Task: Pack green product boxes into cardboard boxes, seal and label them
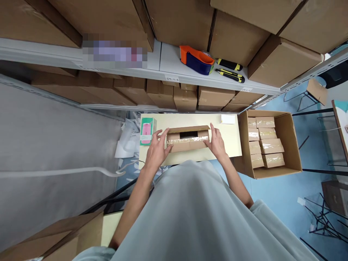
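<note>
A small brown cardboard box (187, 145) lies lengthwise on the pale yellow table (228, 143). Clear tape runs along it, a flap stands up at its far side, and a dark opening or patch shows near the middle. My left hand (157, 149) grips its left end, thumb on the near side and fingers at the far edge. At the opposite end my right hand (216, 143) holds it the same way. Left of my left hand stands a green box with a pink picture (146, 132). A small white box (227, 119) sits at the table's back right.
To the right, a large open carton (295, 148) contains several taped small boxes (272, 145). Above the table, a metal shelf (171, 59) bears cartons, an orange and blue tape dispenser (197, 61) and two box cutters (230, 75). Crumpled white plastic (127, 136) lies left of the table.
</note>
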Tool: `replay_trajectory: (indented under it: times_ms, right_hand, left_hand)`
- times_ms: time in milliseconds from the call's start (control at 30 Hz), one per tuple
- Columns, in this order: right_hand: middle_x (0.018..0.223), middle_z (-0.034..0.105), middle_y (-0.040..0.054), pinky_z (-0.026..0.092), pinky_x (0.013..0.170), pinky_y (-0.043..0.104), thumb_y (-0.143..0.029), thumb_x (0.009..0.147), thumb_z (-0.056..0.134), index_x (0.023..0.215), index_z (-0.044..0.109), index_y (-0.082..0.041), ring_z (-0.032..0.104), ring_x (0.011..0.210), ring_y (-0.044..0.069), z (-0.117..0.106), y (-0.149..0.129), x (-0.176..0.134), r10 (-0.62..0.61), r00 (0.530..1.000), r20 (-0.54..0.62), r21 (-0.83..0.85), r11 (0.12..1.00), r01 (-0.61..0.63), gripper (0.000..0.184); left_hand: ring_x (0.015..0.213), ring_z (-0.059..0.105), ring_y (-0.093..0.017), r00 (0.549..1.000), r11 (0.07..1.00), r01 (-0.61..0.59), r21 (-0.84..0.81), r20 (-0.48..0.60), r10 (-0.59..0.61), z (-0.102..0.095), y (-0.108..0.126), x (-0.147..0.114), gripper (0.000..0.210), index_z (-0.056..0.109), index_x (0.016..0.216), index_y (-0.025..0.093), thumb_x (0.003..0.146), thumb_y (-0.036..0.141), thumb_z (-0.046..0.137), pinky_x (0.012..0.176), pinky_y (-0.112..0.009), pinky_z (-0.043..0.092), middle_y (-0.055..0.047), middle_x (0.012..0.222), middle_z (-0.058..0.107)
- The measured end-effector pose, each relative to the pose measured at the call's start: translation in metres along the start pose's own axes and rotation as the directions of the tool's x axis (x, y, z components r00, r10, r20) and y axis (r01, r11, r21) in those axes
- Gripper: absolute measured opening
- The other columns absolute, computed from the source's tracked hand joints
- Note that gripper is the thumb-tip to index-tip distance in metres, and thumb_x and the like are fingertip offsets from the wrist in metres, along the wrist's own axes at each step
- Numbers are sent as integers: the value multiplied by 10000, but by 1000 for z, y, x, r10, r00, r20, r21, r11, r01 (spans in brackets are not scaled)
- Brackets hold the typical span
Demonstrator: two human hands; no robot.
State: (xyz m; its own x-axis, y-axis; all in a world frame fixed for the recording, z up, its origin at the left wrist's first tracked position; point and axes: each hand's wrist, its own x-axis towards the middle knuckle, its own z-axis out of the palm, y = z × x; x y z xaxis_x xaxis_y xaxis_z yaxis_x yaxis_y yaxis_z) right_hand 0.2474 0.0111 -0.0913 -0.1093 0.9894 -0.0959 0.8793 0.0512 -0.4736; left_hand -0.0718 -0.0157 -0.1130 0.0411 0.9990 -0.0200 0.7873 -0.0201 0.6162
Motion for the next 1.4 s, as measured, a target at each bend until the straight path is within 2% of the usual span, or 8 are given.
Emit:
replay_trajectory:
  times_ms: [133, 333, 467, 600, 767, 1033, 1233, 1400]
  right_hand:
    - [1449, 582, 172, 641, 1053, 495, -245, 1020, 739, 1511, 625, -252, 654, 1316, 349, -1, 10, 1, -66, 995, 70, 20, 998, 65, 504]
    - [1378, 661, 137, 642, 1002, 442, -375, 1097, 623, 1360, 702, -264, 725, 1182, 298, 9, 23, 0, -22, 996, 84, 173, 985, 7, 296]
    - [1250, 716, 87, 645, 893, 381, -436, 1037, 620, 1212, 711, -268, 740, 956, 225, 22, 32, 10, 107, 991, 86, 442, 887, -134, 259]
    - [1104, 731, 53, 630, 868, 349, -442, 866, 733, 977, 674, -260, 707, 1011, 230, 29, 42, 29, 139, 979, 146, 589, 783, -200, 221]
    - [982, 693, 10, 615, 816, 348, -431, 780, 791, 939, 668, -256, 667, 839, 187, 28, 45, 44, 213, 944, 252, 564, 760, -322, 266]
    - [1033, 665, 13, 622, 726, 335, -479, 793, 759, 959, 647, -262, 614, 746, 154, 24, 43, 42, 202, 930, 307, 616, 703, -356, 295]
    - [970, 680, 9, 622, 759, 331, -410, 728, 797, 887, 617, -261, 637, 833, 184, 21, 41, 56, 302, 913, 274, 503, 764, -404, 283]
    - [928, 656, -8, 636, 734, 332, -499, 699, 841, 867, 600, -251, 623, 774, 155, 12, 38, 54, 274, 895, 353, 600, 668, -441, 384]
  left_hand:
    - [1354, 641, -373, 999, 999, -36, -18, 38, 37, 2, -7, -1, 441, 687, 1449, 270, 1017, 355, 646, 1165, -537, 555, -173, 1555, 543]
    - [1088, 719, -283, 993, 963, 113, -244, 13, -113, 18, -8, -1, 395, 729, 1340, 264, 1055, 490, 577, 975, -427, 624, -129, 1296, 682]
    - [944, 685, -228, 952, 859, 278, -430, 3, -307, 33, -15, 9, 402, 750, 1219, 246, 913, 504, 713, 833, -364, 617, -108, 1257, 692]
    - [960, 662, -226, 926, 754, 343, -561, 66, -372, 43, -30, 23, 424, 737, 1059, 230, 753, 513, 814, 885, -360, 601, -89, 1185, 743]
    - [951, 661, -227, 927, 754, 334, -565, 50, -372, 44, -35, 37, 432, 722, 1005, 230, 704, 527, 814, 922, -380, 583, -77, 1111, 739]
    - [980, 671, -237, 926, 734, 339, -588, 70, -371, 41, -30, 35, 417, 706, 997, 238, 723, 528, 826, 892, -370, 575, -81, 1161, 754]
    - [880, 630, -203, 920, 726, 356, -588, 82, -384, 49, -23, 34, 406, 704, 1010, 240, 726, 509, 812, 825, -349, 566, -76, 1160, 729]
    - [903, 633, -211, 911, 736, 364, -571, 53, -409, 46, -23, 37, 379, 700, 1015, 247, 736, 482, 803, 880, -374, 573, -74, 1176, 728]
